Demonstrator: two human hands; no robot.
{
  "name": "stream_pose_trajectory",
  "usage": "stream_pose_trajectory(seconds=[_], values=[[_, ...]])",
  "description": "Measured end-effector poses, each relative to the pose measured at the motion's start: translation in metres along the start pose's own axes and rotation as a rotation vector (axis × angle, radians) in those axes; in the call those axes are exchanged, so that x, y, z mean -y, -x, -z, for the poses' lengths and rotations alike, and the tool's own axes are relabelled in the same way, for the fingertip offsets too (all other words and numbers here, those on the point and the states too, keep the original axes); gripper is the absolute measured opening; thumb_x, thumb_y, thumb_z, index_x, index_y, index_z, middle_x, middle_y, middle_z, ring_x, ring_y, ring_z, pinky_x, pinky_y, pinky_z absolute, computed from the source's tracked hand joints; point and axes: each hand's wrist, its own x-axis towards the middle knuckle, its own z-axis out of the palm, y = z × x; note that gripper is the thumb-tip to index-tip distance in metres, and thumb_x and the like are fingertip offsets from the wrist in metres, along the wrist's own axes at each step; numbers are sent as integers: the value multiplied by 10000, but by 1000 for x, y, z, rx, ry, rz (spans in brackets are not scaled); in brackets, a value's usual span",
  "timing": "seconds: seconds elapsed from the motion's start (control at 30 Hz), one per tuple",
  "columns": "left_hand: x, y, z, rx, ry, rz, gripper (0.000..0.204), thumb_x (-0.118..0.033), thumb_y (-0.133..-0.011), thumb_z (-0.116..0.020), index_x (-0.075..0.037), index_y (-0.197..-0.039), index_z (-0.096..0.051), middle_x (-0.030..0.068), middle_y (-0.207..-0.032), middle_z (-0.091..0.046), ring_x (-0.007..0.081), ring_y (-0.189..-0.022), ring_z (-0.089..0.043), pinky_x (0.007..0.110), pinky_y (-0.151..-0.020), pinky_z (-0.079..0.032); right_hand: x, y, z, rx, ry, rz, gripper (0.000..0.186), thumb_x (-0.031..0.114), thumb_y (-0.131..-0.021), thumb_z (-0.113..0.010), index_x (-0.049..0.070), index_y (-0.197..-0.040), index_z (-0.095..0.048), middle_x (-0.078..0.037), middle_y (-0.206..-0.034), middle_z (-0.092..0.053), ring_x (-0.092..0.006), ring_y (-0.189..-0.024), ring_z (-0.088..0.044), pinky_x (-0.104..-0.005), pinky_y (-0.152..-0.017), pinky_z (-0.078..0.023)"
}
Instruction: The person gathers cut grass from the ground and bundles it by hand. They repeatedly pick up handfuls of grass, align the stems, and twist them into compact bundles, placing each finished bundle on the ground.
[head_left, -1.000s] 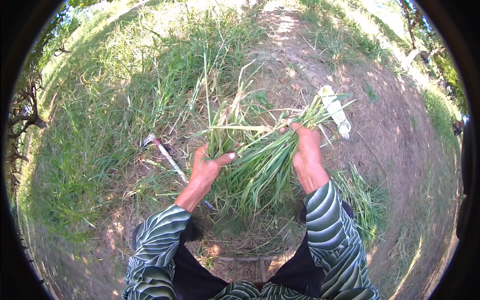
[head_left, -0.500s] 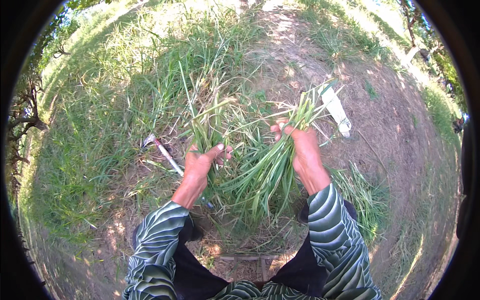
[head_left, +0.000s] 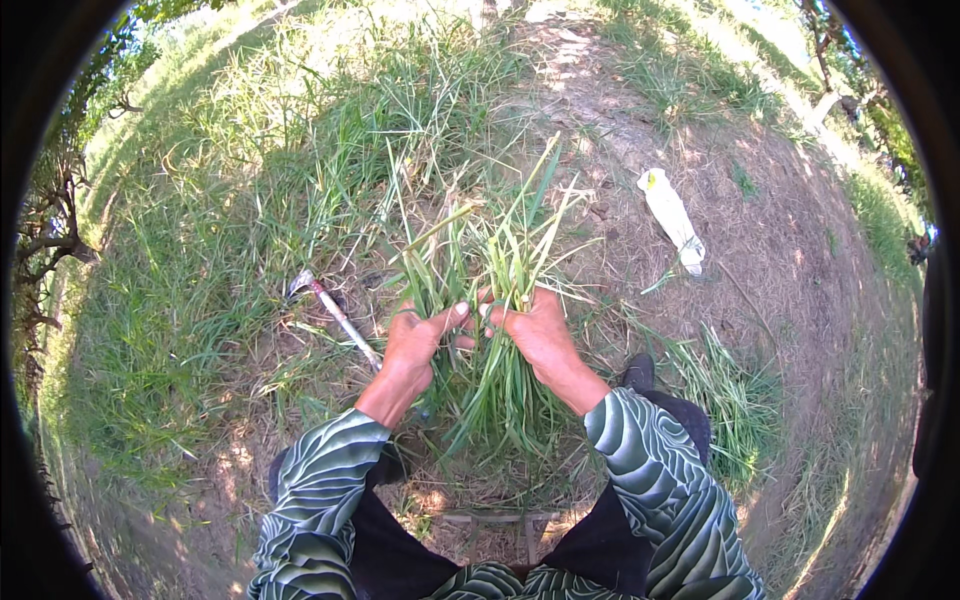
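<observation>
My left hand (head_left: 418, 340) is closed round a bunch of grass blades (head_left: 430, 275) in the middle of the view. Close beside it, my right hand (head_left: 530, 335) grips a larger bundle of long green grass (head_left: 500, 400), whose pale ends stick up above the fingers. The two bunches overlap between my thumbs; whether the fingertips touch is unclear. A hand tool (head_left: 338, 316) with a metal head and pale handle lies on the ground just left of my left hand.
A white sack or cloth (head_left: 668, 215) lies on the dry ground to the right. Cut grass (head_left: 725, 400) is piled beside my right boot (head_left: 638, 375). Standing grass (head_left: 200, 260) covers the left side, tree branches (head_left: 55, 245) edge the view, and a low wooden frame (head_left: 490, 517) is between my legs.
My right hand has moved left and down with its bundle, bringing it against the left bunch. My left hand has moved slightly right from half a second ago. More of the white cloth shows.
</observation>
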Motion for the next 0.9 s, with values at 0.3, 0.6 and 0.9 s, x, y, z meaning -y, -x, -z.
stream_pose_trajectory(seconds=[0.3, 0.6, 0.9], values=[[2, 3, -3, 71, -77, 63, 163, -25, -832, -637, 19, -971, -565, 87, -763, -626, 175, -595, -597, 292, -496, -541, 1, 1, 4, 6, 120, -45, 190, -53, -749, -603, -28, -936, -627, -77, -776, -644, -138, -624, -586, -284, -538, -461], [-12, 4, 1, 117, 58, 173, 47, -13, -852, -591, 31, -868, -587, 56, -643, -546, 97, -466, -427, 258, -410, -343, -16, -12, 23, -84, 499, 96, 181, -13, -712, -662, 5, -891, -638, -56, -758, -654, -126, -629, -588, -286, -571, -467], [-22, 12, 14, 123, 60, 180, 56, 1, -832, -595, 52, -847, -579, 61, -635, -533, 105, -468, -418, 263, -419, -341, 13, -8, 16, -50, 785, 14, 297, 153, -712, -653, 33, -983, -644, -187, -866, -663, -318, -808, -646, -394, -746, -493]])
